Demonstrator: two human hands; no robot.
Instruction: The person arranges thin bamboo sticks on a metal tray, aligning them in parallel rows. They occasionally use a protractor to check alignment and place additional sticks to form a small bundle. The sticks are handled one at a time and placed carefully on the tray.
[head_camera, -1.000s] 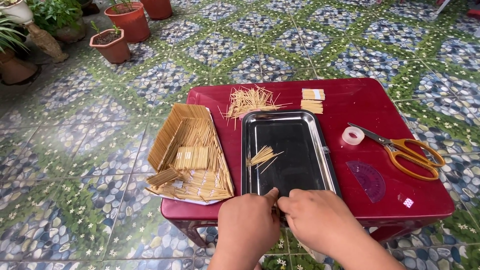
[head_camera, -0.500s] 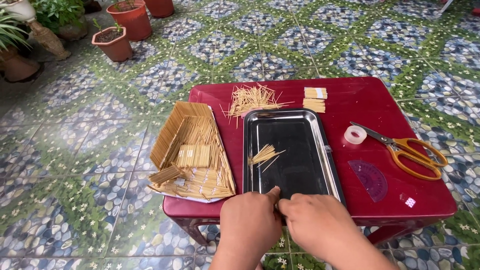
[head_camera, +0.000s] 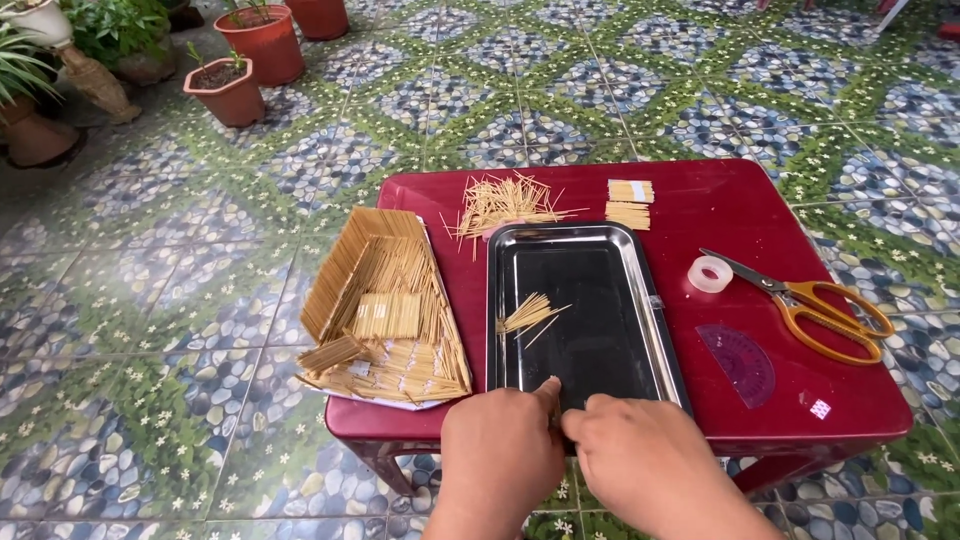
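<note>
Both hands meet at the near edge of the rectangular black metal tray (head_camera: 585, 300) on the dark red plastic surface (head_camera: 760, 220). The left hand (head_camera: 500, 455) and right hand (head_camera: 630, 460) are together, fingertips pinched over the tray rim; whether they clamp anything cannot be told. A small bundle of thin wooden sticks (head_camera: 528, 314) lies inside the tray, apart from the hands. Left of the tray sits a partly built stick model (head_camera: 385, 300); right of it, orange-handled scissors (head_camera: 815, 305).
</note>
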